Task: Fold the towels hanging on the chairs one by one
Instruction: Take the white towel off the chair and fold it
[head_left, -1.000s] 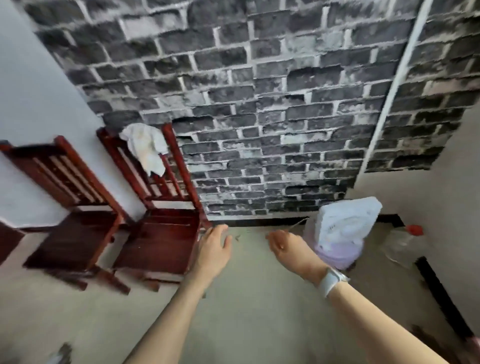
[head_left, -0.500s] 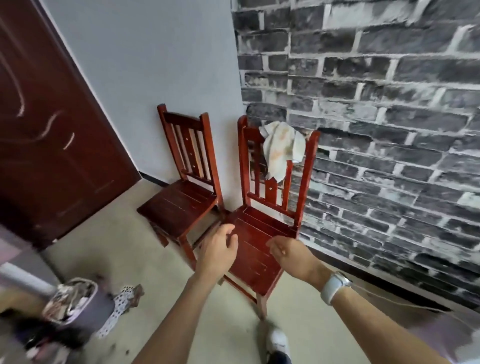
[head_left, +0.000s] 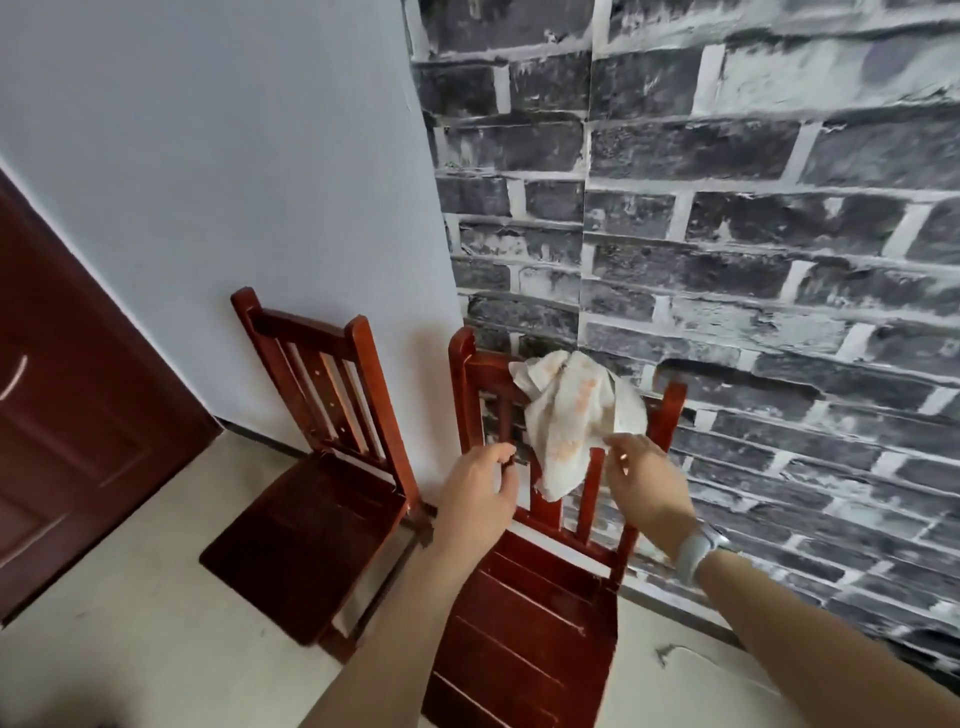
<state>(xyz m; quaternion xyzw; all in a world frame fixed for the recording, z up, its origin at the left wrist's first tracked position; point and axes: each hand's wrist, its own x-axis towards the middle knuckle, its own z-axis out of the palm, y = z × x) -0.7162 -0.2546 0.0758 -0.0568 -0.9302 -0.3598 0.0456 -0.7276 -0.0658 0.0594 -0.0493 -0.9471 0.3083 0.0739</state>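
Note:
A crumpled white towel (head_left: 569, 415) with faint orange marks hangs over the top rail of the right red wooden chair (head_left: 535, 613). Both hands are raised in front of that chair's back. My left hand (head_left: 480, 491) hovers just left of the towel's lower end, fingers loosely curled, holding nothing. My right hand (head_left: 647, 486) is at the towel's lower right edge, fingertips very close to the cloth; I cannot tell whether they touch it. A second red chair (head_left: 317, 467) to the left carries no towel.
The chairs stand in a corner, with a pale blue wall (head_left: 208, 182) behind the left one and a grey brick-pattern wall (head_left: 753, 260) behind the right one. A dark red door (head_left: 67, 415) is at the far left. Pale floor (head_left: 130, 639) lies in front.
The view has closed in on the chairs. Both hands have risen from above the right chair's seat to the level of the hanging towel.

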